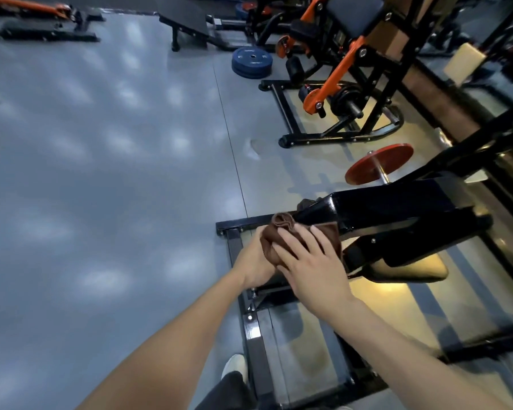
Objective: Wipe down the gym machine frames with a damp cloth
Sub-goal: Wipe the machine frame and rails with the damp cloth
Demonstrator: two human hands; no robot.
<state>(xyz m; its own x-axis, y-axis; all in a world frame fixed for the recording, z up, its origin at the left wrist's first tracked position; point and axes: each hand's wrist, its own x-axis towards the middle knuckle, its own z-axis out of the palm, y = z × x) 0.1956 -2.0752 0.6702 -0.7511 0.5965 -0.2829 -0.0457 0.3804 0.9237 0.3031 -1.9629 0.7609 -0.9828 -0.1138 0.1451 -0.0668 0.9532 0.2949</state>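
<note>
Both hands are meeting on a brown cloth (282, 232) at the near end of a black frame beam (376, 202). The left hand (253, 261) is gripping the bunched cloth from below; the right hand (311, 261) is lying over it, fingers spread. Beyond the beam, a red plate (379, 164) is sitting on the floor (101, 173).

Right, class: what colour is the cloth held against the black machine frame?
Brown. The cloth shows best in the head view, the only one.
</note>
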